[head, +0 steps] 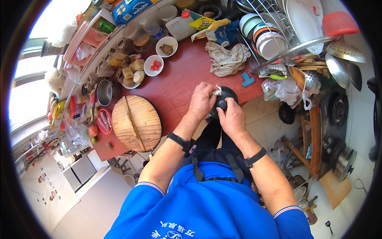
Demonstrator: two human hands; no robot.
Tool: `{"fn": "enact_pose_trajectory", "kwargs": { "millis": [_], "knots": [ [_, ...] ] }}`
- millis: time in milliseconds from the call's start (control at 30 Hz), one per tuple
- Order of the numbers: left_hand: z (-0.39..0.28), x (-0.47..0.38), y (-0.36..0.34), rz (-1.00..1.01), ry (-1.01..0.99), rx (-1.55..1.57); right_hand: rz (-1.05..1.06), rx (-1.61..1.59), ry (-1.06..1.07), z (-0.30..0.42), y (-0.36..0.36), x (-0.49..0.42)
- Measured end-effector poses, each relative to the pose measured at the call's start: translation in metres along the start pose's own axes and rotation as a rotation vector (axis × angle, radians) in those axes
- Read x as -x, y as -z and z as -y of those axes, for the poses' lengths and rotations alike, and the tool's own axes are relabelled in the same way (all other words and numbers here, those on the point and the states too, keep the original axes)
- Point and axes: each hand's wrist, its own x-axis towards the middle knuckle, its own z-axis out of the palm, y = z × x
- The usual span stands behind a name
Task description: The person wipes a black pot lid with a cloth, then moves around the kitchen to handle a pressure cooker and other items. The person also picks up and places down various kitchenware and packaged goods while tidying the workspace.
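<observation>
A round black object (pixel 229 92), which looks like a small pot lid, is between my two hands just off the table's front edge. My right hand (pixel 233 118) grips its near side, with thumb and fingers on a raised dark part at the middle. On the far left side, my left hand (pixel 202 100) pinches a small wad of white cloth or tissue (pixel 218 90) against the black surface. The fingers partly cover the object, and its underside is hidden.
On the red table (pixel 179 86) are a round wooden lid (pixel 135 119), white bowls (pixel 153 72), a crumpled cloth (pixel 228 58) and a blue plastic piece (pixel 248 80). A dish rack (pixel 276 33) stands at the back right. To the right is a gas stove (pixel 331 128).
</observation>
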Motion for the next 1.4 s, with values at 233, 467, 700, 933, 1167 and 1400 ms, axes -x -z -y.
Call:
{"fn": "enact_pose_trajectory", "kwargs": {
  "millis": [233, 467, 700, 933, 1167, 1400],
  "knots": [
    [0.002, 0.055, -0.003, -0.098, 0.143, 0.004, -0.02, -0.003, 0.026, -0.001, -0.001, 0.001],
    [-0.01, 0.094, -0.002, -0.199, 0.249, 0.041, -0.004, 0.018, 0.014, -0.004, -0.002, -0.001],
    [0.017, 0.048, -0.01, -0.257, 0.445, 0.097, 0.009, 0.005, 0.025, -0.003, -0.001, -0.001],
    [0.018, 0.101, -0.017, -0.077, 0.416, 0.069, -0.002, -0.001, 0.033, -0.003, -0.001, -0.001],
    [0.017, 0.069, -0.005, -0.244, 0.507, 0.143, 0.019, 0.012, 0.017, -0.003, -0.002, -0.002],
    [0.017, 0.064, -0.014, -0.198, 0.43, 0.006, 0.061, 0.035, -0.032, -0.004, -0.003, -0.001]
  ]
}}
